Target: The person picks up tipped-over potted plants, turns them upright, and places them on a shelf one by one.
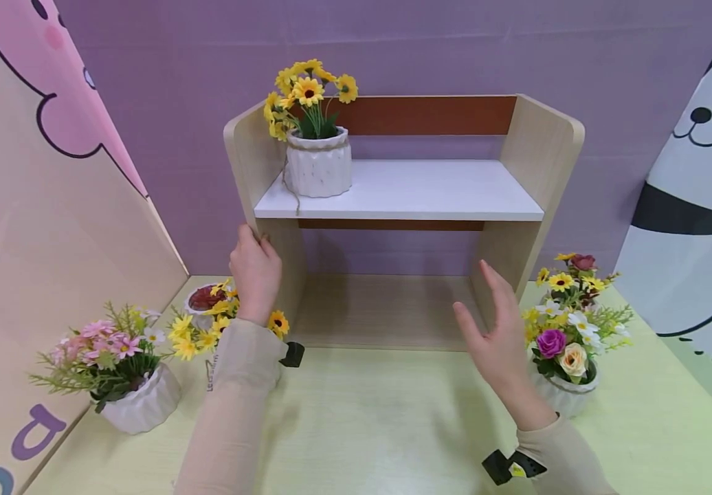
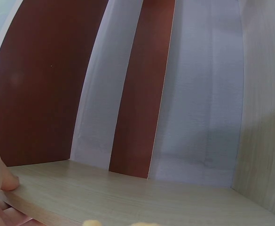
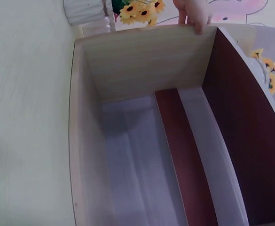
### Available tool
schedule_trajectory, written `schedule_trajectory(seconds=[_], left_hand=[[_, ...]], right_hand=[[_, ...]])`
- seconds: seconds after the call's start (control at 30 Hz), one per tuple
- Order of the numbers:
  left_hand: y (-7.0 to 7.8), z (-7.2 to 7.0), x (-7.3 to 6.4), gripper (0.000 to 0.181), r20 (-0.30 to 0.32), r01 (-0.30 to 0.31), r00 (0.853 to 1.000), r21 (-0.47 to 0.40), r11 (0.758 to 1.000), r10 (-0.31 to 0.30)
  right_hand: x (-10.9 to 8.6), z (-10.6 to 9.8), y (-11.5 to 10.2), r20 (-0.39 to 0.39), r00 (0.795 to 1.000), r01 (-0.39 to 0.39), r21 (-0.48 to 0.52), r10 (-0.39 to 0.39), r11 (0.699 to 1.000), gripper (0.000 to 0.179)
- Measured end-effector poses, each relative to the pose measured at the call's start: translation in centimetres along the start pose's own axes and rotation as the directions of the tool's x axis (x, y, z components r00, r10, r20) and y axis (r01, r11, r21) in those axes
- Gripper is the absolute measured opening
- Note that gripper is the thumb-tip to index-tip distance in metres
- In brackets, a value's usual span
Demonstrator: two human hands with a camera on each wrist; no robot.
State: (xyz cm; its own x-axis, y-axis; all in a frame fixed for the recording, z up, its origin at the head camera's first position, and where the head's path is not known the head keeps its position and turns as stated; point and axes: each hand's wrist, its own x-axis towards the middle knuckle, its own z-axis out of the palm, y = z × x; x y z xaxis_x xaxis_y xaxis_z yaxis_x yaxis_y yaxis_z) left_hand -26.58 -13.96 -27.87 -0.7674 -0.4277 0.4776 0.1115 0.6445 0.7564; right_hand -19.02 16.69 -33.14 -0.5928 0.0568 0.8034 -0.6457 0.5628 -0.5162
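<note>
While the left hand (image 1: pixel 257 271) pinches the front edge of the shelf (image 1: pixel 405 199) at its left panel (image 1: pixel 291 275), the right hand (image 1: pixel 501 347) grasps nothing: its fingers extend before the right panel (image 1: pixel 519 199), and contact there cannot be confirmed. The shelf stands upright on the counter (image 1: pixel 368 426), centre of the frame.

Step in hand, as judged: a two-sided hold on the shelf, half made. The next move would call for the right fingers to close on the right panel, with even force on both sides. Any tilt could slide or tip the potted yellow flowers (image 1: pixel 306 89) on the shelf's white board (image 1: pixel 430 185), upper left of centre.

Further out, potted pink flowers (image 1: pixel 111 344) occupy the lower left; a second yellow bunch (image 1: pixel 204 337) is partly hidden by the left sleeve (image 1: pixel 226 419). A mixed bouquet (image 1: pixel 569 340) stands at right, near the right wrist.

The left wrist view shows the thumb (image 2: pixel 1 176) on the panel's inner face, less clear in the head view. Both wrist views show the board's dark red underside, hidden from the head view. Only the head view shows the mixed bouquet.
</note>
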Motion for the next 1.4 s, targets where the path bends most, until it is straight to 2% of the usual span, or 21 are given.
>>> schedule_trajectory(seconds=[0.37,0.6,0.9,1.2,1.4], left_hand=[[-0.1,-0.1,0.0,0.025,-0.007,-0.001,1.000,0.020,1.000,0.002],[-0.1,0.0,0.0,0.024,-0.012,-0.016,1.000,0.018,1.000,0.016],[-0.2,-0.1,0.0,0.026,0.002,0.002,1.000,0.014,1.000,-0.002],[-0.2,-0.2,-0.1,0.025,-0.008,-0.008,1.000,0.014,1.000,0.008],[-0.2,-0.2,-0.1,0.024,-0.009,-0.019,1.000,0.016,1.000,0.019]], right_hand=[[-0.9,-1.8,0.6,-0.039,0.999,0.014,-0.061,-0.017,0.998,0.066],[-1.5,-2.6,1.8,-0.098,0.995,0.020,-0.065,-0.027,0.998,0.064],[-2.0,-3.9,1.8,-0.108,0.994,0.013,-0.101,-0.024,0.995,0.061],[-2.6,-5.2,2.4,-0.139,0.986,0.074,-0.134,-0.093,0.988,0.055],[-3.4,-6.0,2.7,-0.140,0.988,0.043,-0.160,-0.066,0.986,0.056]])
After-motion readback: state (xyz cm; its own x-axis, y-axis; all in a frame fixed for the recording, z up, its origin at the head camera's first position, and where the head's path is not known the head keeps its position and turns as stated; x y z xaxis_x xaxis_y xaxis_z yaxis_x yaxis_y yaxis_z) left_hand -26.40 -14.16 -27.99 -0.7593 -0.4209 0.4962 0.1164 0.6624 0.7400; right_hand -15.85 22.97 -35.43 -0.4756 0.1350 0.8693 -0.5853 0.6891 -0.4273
